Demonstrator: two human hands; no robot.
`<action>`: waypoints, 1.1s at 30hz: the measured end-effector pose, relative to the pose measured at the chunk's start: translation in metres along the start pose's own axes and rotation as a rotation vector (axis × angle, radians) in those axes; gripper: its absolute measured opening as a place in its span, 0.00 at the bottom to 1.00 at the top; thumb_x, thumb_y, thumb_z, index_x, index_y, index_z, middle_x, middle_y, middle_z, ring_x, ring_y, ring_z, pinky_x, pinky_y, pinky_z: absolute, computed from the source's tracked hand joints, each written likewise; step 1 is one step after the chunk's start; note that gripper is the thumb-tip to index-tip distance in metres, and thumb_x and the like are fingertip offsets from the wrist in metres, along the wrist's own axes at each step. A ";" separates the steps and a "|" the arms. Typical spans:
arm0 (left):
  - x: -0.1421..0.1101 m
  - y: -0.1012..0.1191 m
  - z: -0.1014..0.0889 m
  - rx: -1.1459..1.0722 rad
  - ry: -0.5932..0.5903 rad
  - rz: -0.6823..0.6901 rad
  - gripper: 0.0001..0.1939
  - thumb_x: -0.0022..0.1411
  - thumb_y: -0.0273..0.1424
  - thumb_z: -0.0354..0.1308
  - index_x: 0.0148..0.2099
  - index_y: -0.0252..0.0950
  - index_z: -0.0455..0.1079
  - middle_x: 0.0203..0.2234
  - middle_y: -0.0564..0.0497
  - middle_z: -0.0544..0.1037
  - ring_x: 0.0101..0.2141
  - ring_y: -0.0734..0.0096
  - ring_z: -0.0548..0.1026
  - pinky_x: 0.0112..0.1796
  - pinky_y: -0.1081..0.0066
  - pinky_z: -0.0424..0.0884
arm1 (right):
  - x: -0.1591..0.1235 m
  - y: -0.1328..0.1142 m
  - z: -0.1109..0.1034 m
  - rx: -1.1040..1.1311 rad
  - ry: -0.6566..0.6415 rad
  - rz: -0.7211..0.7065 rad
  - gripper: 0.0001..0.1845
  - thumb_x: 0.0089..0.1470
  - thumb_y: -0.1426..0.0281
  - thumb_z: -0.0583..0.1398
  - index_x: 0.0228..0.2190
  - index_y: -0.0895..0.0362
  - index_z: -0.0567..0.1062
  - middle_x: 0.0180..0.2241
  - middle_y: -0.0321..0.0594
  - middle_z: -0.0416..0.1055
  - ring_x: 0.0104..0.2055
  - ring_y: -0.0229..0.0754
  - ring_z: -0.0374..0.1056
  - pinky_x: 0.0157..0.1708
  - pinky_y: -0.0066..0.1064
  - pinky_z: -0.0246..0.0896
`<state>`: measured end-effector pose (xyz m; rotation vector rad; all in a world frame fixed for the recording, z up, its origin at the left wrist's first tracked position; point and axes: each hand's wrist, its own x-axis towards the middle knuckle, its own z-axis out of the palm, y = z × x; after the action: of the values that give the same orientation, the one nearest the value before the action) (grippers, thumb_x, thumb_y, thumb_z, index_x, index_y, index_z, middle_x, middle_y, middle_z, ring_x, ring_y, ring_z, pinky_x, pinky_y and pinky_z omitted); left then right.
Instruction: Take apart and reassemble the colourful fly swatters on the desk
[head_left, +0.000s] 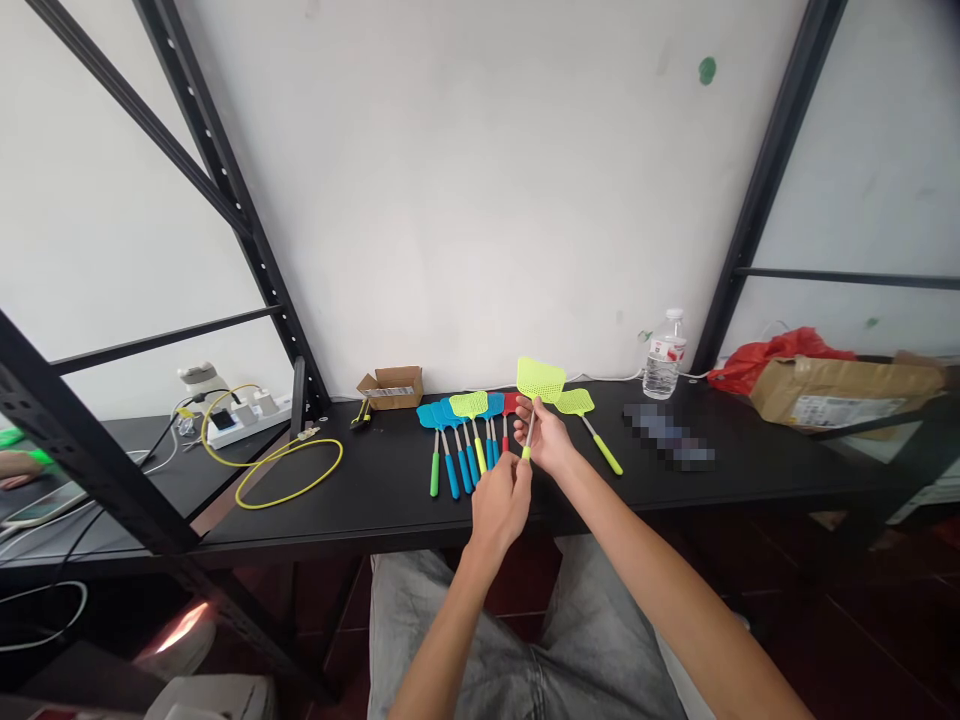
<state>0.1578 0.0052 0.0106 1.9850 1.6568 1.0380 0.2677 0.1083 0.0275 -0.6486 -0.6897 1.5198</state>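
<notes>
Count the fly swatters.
8 or more: one fly swatter in the left hand and right hand, one lime swatter to their right, six fanned swatters to their left on the black table; overlaps may hide more.

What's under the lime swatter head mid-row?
The lime swatter head lies over the blue swatter heads on both sides; what's beneath it, more blue or the black desktop, is covered.

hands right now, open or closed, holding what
left hand: closed, pinching the lime-green fly swatter near its grip
right hand: closed on the same swatter, below its head
</notes>
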 end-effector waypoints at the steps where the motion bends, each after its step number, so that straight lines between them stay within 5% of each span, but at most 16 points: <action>1: 0.005 0.000 -0.001 -0.018 0.006 0.007 0.17 0.70 0.43 0.42 0.37 0.39 0.65 0.26 0.52 0.73 0.29 0.68 0.71 0.28 0.73 0.56 | 0.000 0.002 0.003 0.002 0.000 -0.001 0.16 0.61 0.56 0.55 0.34 0.54 0.75 0.26 0.39 0.74 0.22 0.37 0.65 0.21 0.29 0.60; 4: 0.022 0.000 -0.001 -0.075 0.005 0.019 0.20 0.68 0.47 0.44 0.41 0.38 0.68 0.28 0.50 0.75 0.30 0.67 0.73 0.28 0.73 0.58 | -0.001 0.010 0.010 -0.025 -0.012 -0.010 0.17 0.58 0.53 0.58 0.32 0.54 0.74 0.26 0.39 0.73 0.22 0.39 0.65 0.19 0.30 0.58; 9: 0.039 -0.006 0.011 -0.111 0.039 0.014 0.22 0.70 0.44 0.41 0.31 0.36 0.67 0.24 0.51 0.73 0.26 0.71 0.71 0.26 0.74 0.56 | 0.000 0.018 0.015 -0.040 0.013 -0.033 0.19 0.56 0.52 0.60 0.28 0.55 0.72 0.24 0.39 0.72 0.22 0.39 0.65 0.22 0.31 0.61; 24: 0.037 -0.017 0.025 -0.140 0.069 0.011 0.24 0.71 0.43 0.38 0.33 0.35 0.68 0.26 0.48 0.75 0.27 0.69 0.73 0.27 0.74 0.57 | 0.015 0.028 0.010 -0.133 -0.002 0.005 0.21 0.54 0.50 0.60 0.24 0.53 0.65 0.16 0.33 0.62 0.18 0.37 0.59 0.19 0.31 0.55; 30: 0.027 -0.017 0.030 -0.074 0.113 0.109 0.22 0.71 0.40 0.40 0.27 0.37 0.62 0.21 0.52 0.69 0.24 0.71 0.68 0.27 0.73 0.53 | 0.031 -0.007 -0.001 -0.060 0.059 -0.027 0.21 0.61 0.54 0.55 0.23 0.53 0.62 0.14 0.29 0.57 0.17 0.35 0.57 0.18 0.27 0.52; 33: 0.026 -0.018 0.030 -0.112 0.118 0.091 0.22 0.71 0.40 0.40 0.26 0.38 0.59 0.19 0.53 0.68 0.23 0.72 0.67 0.27 0.73 0.53 | 0.031 -0.029 -0.007 -0.118 0.028 -0.035 0.17 0.61 0.56 0.56 0.25 0.54 0.67 0.19 0.33 0.66 0.21 0.35 0.63 0.20 0.27 0.55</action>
<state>0.1684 0.0396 -0.0135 1.9769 1.5415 1.2744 0.2909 0.1404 0.0448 -0.7423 -0.7701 1.4427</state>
